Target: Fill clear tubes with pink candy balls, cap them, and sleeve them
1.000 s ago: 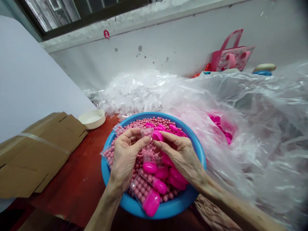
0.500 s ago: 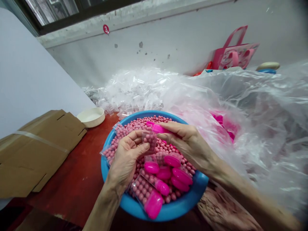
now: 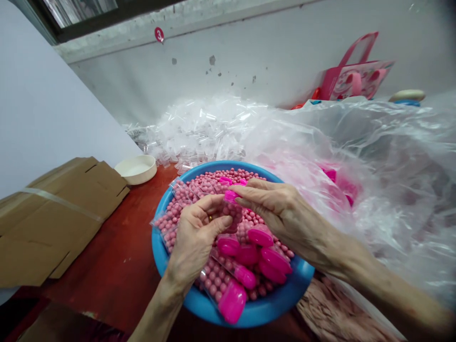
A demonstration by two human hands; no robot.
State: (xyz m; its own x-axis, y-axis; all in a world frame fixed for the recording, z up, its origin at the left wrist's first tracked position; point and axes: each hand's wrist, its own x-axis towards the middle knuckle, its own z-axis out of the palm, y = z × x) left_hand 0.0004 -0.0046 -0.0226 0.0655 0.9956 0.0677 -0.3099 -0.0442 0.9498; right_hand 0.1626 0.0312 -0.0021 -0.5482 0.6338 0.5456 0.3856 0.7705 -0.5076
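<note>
Over a blue basin (image 3: 160, 256) of pink beads (image 3: 210, 178), my left hand (image 3: 194, 232) pinches a small clear container (image 3: 233, 216) filled with beads. My right hand (image 3: 281, 209) has its fingers on a bright pink cap (image 3: 231, 195), which sits at the mouth of that container. Whether the cap is fully seated cannot be seen. Below my hands, several capped containers (image 3: 232, 300) with pink caps lie on the beads. Filled clear containers without caps (image 3: 181, 190) lie along the basin's left side. Loose pink caps (image 3: 225, 180) show behind my fingers.
Flattened cardboard boxes (image 3: 60, 218) and a shallow white dish (image 3: 137, 169) lie to the left on the red table (image 3: 117, 247). Behind the basin is a heap of clear empty containers (image 3: 210, 128). Clear plastic sheeting (image 3: 402, 180) with pink caps inside spreads right. A pink bag (image 3: 356, 78) stands by the wall.
My right hand has brought the pink cap down and left onto the container's mouth. The container in my left hand has shifted slightly right. The view has moved a little.
</note>
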